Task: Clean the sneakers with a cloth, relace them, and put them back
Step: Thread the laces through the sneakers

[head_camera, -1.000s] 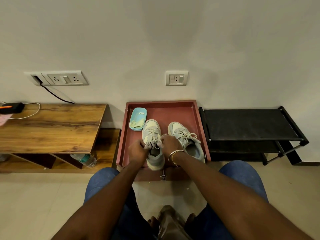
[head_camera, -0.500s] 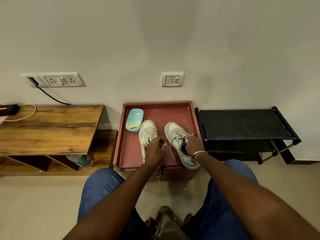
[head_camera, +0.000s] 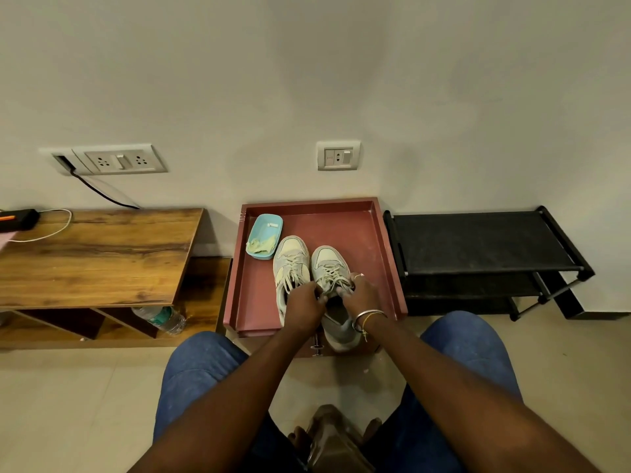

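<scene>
Two pale grey-green sneakers stand side by side, toes to the wall, on a red tray table (head_camera: 382, 254). The left sneaker (head_camera: 290, 257) stands free with loose laces. Both my hands are at the tongue of the right sneaker (head_camera: 327, 262). My left hand (head_camera: 304, 307) and my right hand (head_camera: 362, 295) each pinch its white laces, fingers curled. The right sneaker's heel sticks out over the tray's front edge. A light blue dish (head_camera: 264, 240) holding a crumpled yellowish cloth (head_camera: 261, 245) sits at the tray's back left.
A low wooden table (head_camera: 95, 254) stands to the left, with a charger and cable at its far end and a water bottle (head_camera: 160, 317) under it. A black shoe rack (head_camera: 478, 244) stands to the right. My knees in blue jeans flank the tray.
My left hand left the left sneaker and joined my right hand at the right sneaker's laces. The right sneaker was pulled in beside the left one.
</scene>
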